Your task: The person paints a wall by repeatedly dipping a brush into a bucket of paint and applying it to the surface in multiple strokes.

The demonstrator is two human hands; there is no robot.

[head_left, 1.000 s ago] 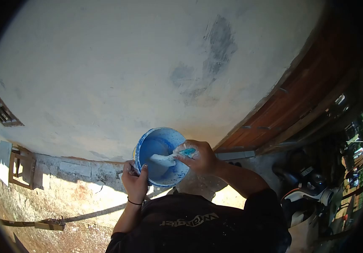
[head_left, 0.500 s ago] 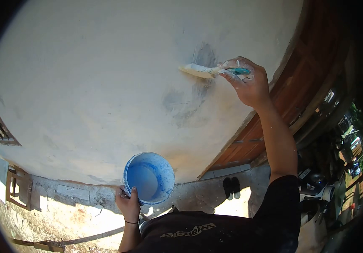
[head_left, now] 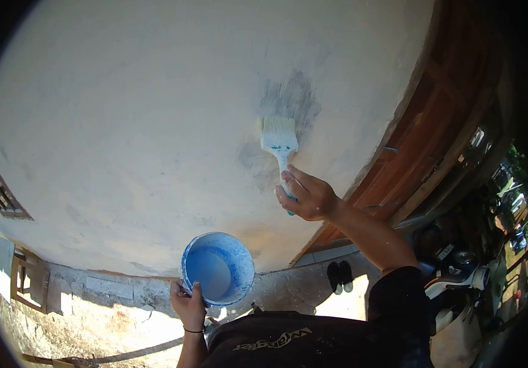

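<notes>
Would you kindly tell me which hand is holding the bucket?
The left hand, with the black wristband on its wrist; the right hand grips the paintbrush instead.

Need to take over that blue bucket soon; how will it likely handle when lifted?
The blue bucket probably feels bottom-heavy, given the pale paint inside. That could slosh out if tilted, the top being open. The smeared inner wall may be slippery.

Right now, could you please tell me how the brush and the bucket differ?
The brush is mostly whitish, with pale bristles; the bucket is blue inside, speckled pale. The brush is flat, the bucket round and wider. The brush is in the right hand, bristles up at the wall; the bucket is lower, its open mouth toward the camera, in the left hand. Both are hand-held.
</notes>
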